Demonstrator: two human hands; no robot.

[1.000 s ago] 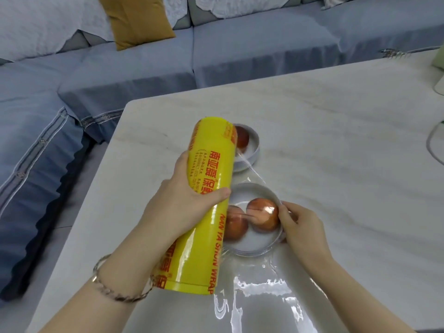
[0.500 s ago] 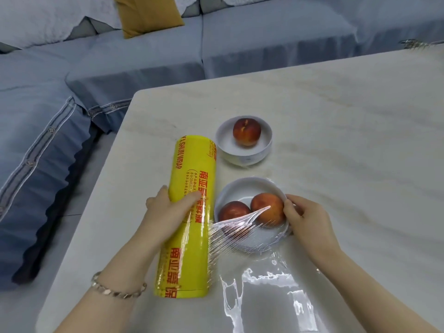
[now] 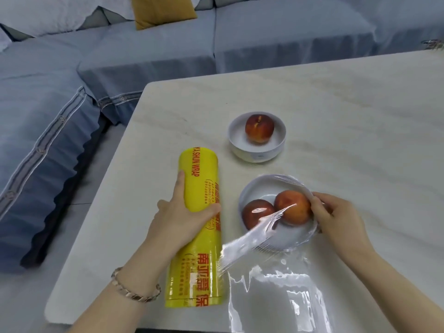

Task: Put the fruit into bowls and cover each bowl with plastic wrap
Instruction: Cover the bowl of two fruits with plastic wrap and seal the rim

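A yellow roll of plastic wrap (image 3: 199, 188) lies on the pale table (image 3: 336, 116), gripped around its middle by my left hand (image 3: 182, 212). A stretched band of clear film (image 3: 249, 243) runs from the roll over the near white bowl (image 3: 254, 191), which holds two peaches (image 3: 292, 207). My right hand (image 3: 334, 212) pinches the film against that bowl's right rim. Further back stands a smaller white bowl (image 3: 257, 152) with one peach (image 3: 259, 128), with no wrap on it.
Loose shiny film (image 3: 276, 296) lies on the table between my forearms. A blue-grey sofa (image 3: 144, 56) with a mustard cushion (image 3: 163, 8) wraps around the table's left and far sides. The table's left edge is close to the roll.
The roll has come down from a raised, tilted hold to lie flat on the table left of the near bowl. The film now stretches across that bowl, and the far bowl is uncovered from view.
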